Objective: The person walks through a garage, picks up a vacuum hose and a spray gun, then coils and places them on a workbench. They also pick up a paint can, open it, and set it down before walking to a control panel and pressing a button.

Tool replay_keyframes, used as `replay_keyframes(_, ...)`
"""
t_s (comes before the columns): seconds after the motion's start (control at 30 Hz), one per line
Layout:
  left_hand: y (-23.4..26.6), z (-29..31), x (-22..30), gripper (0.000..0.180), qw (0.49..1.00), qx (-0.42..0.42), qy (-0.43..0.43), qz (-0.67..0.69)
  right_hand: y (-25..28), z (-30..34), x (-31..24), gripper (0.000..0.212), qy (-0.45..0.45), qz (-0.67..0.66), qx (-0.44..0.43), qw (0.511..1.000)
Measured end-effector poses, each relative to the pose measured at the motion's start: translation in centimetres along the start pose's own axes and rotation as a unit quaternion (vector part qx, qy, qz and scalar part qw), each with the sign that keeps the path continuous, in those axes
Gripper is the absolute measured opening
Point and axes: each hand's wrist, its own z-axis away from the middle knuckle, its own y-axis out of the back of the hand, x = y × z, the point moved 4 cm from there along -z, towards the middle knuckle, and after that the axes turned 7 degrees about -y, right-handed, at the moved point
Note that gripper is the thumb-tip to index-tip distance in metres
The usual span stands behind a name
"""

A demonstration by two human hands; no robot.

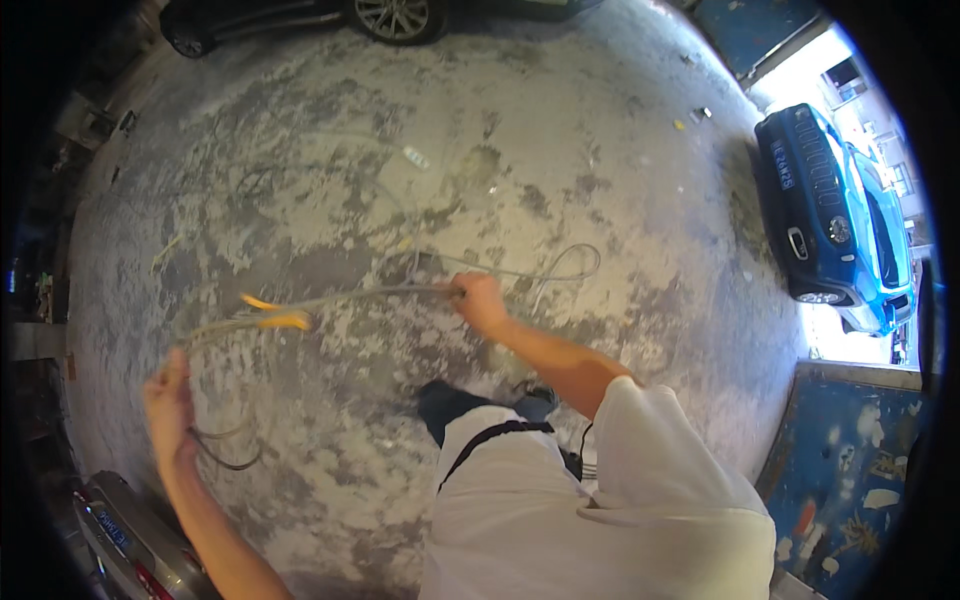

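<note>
A long grey cable [370, 293] stretches between my two hands above the floor. My right hand [480, 303], in front of my body, is closed around one part of it. Out to the left, my left hand [172, 405] is closed on the other part, blurred by motion. A short dark loop hangs below that hand. Near the left hand the cable runs as several strands, with a yellow-orange strip [285, 320] on them. Past the right hand a thin loop of cable [590, 262] curls out to the right. On the floor ahead lies a white power strip [415, 157].
A worn, patchy concrete floor [560, 130] spreads around me. A dark car [395, 15] stands at the far side, a blue car [825, 215] at the right by a bright opening, and a grey car [140, 535] at the lower left. A scuffed blue panel [840, 450] is at the lower right.
</note>
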Motion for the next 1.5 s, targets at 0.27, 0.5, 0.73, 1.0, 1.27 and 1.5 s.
replay_keyframes(0.27, 30.7, -11.5, -10.9, 0.036, 0.972, 0.183, 0.060, 0.134, -9.8, -4.0, -2.7, 0.022, -0.076, 0.117, -0.173, 0.975)
replay_keyframes(0.5, 40.8, -21.3, -20.9, 0.037, 0.977, 0.184, 0.065, 0.090, -21.7, -13.9, -16.2, 0.057, -0.155, 0.072, -0.158, 0.973)
replay_keyframes(0.73, 36.6, -29.3, -25.1, 0.041, 0.969, 0.060, 0.074, 0.229, -32.0, -17.7, -44.4, 0.054, 0.077, 0.235, -0.334, 0.910)
replay_keyframes(1.0, 30.6, -40.4, -21.7, 0.044, 0.969, -0.116, -0.219, 0.019, -46.8, -20.2, -69.2, 0.044, 0.092, 0.095, -0.489, 0.862)
replay_keyframes(1.27, 39.2, -55.6, -24.3, 0.046, 0.775, -0.043, -0.554, -0.300, -56.8, -28.7, -75.4, 0.038, 0.189, -0.039, -0.263, 0.945)
replay_keyframes(1.5, 58.6, -73.3, -31.2, 0.064, 0.945, -0.081, -0.217, -0.233, -70.7, -34.1, -76.9, 0.044, 0.028, -0.072, -0.197, 0.977)
